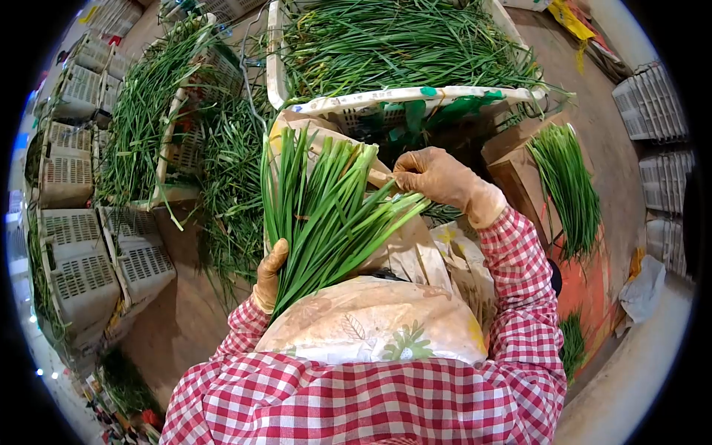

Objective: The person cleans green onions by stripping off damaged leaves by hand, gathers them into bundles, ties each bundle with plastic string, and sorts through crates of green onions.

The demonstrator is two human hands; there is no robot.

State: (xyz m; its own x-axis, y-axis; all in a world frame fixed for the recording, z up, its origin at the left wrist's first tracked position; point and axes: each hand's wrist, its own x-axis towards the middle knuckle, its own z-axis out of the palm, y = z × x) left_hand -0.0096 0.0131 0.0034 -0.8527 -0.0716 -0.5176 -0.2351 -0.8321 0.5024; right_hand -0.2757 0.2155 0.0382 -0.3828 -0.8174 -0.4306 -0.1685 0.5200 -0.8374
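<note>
A bunch of garlic chives (319, 215) lies across my lap, its pale cut ends pointing up and to the right. My left hand (270, 276), in a tan glove, grips the lower left side of the bunch; most of its fingers are hidden behind the leaves. My right hand (437, 179), gloved too, is at the stem ends with its fingers closed in a pinch on a few stalks. Beneath the bunch is a stained, leaf-printed apron (386, 311).
Ahead stands a white crate (356, 100) heaped with loose chives (400, 44). Another chive-filled crate (172, 141) is at the left, with stacked crates (78, 256) beyond. At the right, a tidy chive bunch (565, 189) lies on a cardboard box (519, 178). More crates (653, 104) line the wall.
</note>
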